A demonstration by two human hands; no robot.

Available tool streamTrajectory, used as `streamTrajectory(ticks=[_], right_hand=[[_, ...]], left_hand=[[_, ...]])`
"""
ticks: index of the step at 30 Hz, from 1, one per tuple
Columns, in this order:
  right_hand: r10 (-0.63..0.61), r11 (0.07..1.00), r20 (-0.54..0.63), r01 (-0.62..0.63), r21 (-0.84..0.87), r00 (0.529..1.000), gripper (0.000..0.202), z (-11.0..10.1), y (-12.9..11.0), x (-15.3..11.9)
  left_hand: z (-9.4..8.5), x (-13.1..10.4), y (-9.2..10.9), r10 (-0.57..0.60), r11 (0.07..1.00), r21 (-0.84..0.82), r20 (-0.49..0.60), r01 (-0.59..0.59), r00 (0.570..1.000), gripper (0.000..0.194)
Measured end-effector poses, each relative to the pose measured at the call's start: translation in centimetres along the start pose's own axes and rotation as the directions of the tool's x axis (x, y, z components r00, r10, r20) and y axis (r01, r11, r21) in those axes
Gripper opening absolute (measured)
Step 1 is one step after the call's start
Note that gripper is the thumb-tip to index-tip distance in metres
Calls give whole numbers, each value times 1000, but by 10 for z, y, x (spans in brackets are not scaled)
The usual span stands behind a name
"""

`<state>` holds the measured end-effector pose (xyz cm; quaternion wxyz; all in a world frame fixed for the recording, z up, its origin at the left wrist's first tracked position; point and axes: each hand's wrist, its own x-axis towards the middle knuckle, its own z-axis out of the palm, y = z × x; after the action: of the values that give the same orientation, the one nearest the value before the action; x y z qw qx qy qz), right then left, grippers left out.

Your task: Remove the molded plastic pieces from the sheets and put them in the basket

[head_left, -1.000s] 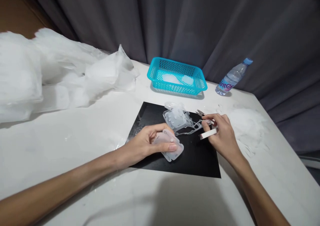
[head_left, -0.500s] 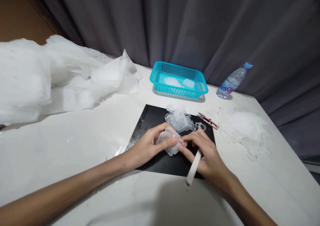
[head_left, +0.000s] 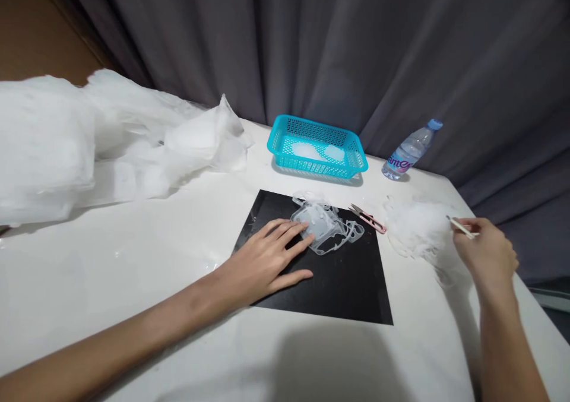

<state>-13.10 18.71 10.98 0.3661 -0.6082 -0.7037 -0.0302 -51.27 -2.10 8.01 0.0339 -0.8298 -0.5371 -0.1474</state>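
Observation:
My left hand [head_left: 267, 259] lies over the black mat [head_left: 338, 298] with its fingers spread. Its fingertips touch or rest very close to a cluster of translucent, milky plastic pieces [head_left: 317, 221] with thin looped strips. Out to the right, my right hand [head_left: 487, 250] is closed round a slim, flat white tool [head_left: 463, 227]; its exact kind is hard to make out. This hand hovers beside a loose heap of white, wispy scraps [head_left: 418, 224]. Pink-handled thread snips [head_left: 369, 218] lie between the mat and the heap, blades toward the mat.
A blue perforated basket [head_left: 318, 167] holding a few white pieces stands behind the mat. To its right a labelled water bottle [head_left: 407, 155] appears tilted. Large white plastic bags [head_left: 129, 146] fill the left back of the white table [head_left: 102, 271]. A grey curtain [head_left: 312, 46] hangs behind.
My right hand has moved right, off the mat to the scrap heap, tool still held. My left hand has let go of the translucent piece and opened flat over the mat.

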Motion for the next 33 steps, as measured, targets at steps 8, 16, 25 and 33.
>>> streamTrajectory(ticks=[8,16,25,33], right_hand=[[-195,980,-86,196,10,977,61,1,-72,-27],[-430,718,488,-41,695,760,39,6,-135,-85],[-447,691,616,-186,698,649,12,9,-146,-92],[-590,704,625,-54,708,511,12,11,-145,-95]], left_hand=[[-11,-9,42,-12,1000,-17,31,13,999,57],[-18,-17,50,-57,993,-102,49,62,997,59],[-12,-15,45,-81,986,-143,36,86,996,47],[-7,-14,50,-38,999,-31,-24,37,999,48]])
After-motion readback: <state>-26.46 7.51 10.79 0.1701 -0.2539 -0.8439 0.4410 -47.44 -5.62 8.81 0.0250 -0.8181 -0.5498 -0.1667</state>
